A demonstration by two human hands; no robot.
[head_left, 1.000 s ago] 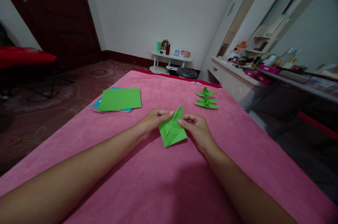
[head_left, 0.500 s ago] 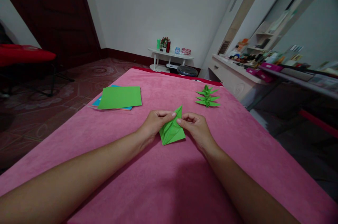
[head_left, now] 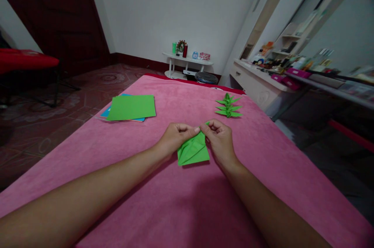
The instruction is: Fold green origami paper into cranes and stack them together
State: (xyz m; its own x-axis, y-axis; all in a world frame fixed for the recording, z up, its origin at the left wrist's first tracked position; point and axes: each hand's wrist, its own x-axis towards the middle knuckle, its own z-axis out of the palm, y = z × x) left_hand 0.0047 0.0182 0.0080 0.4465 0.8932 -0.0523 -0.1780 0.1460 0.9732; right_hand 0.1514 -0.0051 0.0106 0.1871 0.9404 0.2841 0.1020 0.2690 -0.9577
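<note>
A partly folded sheet of green origami paper [head_left: 193, 151] is held between both hands over the pink cloth. My left hand [head_left: 177, 137] pinches its upper left edge, thumb on top. With thumb and fingers, my right hand [head_left: 218, 137] grips the upper right part, covering most of the pointed tip. Creases run slantwise across the paper, and its wide straight edge faces me. Several folded green paper pieces [head_left: 228, 107] with pointed ends lie in a row beyond my right hand.
A stack of coloured paper, green sheet [head_left: 131, 107] uppermost and blue beneath, lies at the left on the pink cloth [head_left: 140, 193]. A white shelf table [head_left: 189, 60] stands by the far wall. A cluttered dresser [head_left: 263, 76] is at the right, a red chair [head_left: 26, 61] at the left.
My right hand has moved up over the paper's pointed tip, which now bends to the right. My left thumb has slid slightly right, and the paper's lower edge sits a little lower.
</note>
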